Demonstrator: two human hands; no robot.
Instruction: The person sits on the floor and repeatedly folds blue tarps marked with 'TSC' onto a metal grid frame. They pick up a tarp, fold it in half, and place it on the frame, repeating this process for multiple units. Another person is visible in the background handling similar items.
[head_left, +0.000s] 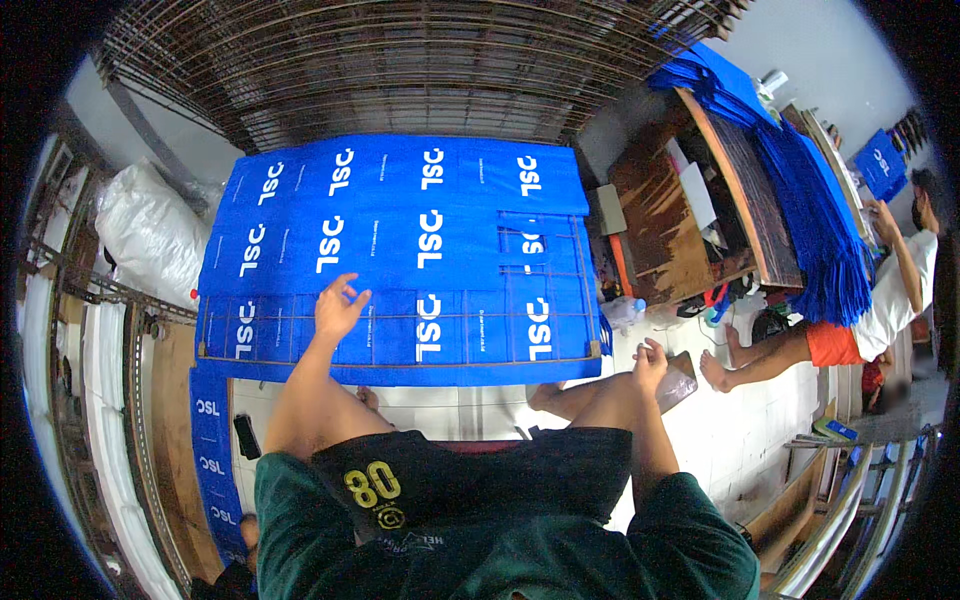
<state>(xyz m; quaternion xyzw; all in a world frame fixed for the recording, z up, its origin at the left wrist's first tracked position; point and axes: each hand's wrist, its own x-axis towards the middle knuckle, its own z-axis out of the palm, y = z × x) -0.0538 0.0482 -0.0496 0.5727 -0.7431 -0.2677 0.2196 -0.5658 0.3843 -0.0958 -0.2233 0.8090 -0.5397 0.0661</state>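
Observation:
In front of me a wide blue fabric sheet (pixel 390 270) with white printing lies spread out. A thin, brownish rod frame (pixel 385 317) rests across its near part, and a smaller rectangle of rods (pixel 523 270) shows toward the right. Over the near left part of the sheet hovers my left hand (pixel 340 308), fingers apart and nothing in them. Beyond the sheet's right edge, above my knee, my right hand (pixel 650 366) is raised with its fingers curled together. Whether something small is pinched there is too fine to make out.
A stacked wire rack (pixel 400 75) stands behind the sheet. White bulging plastic sacks (pixel 150 230) are at left, a phone (pixel 245 436) on the floor. At right, blue fabric pieces (pixel 815 210) drape over a wooden cabinet (pixel 735 190); another person (pixel 895 285) sits beyond.

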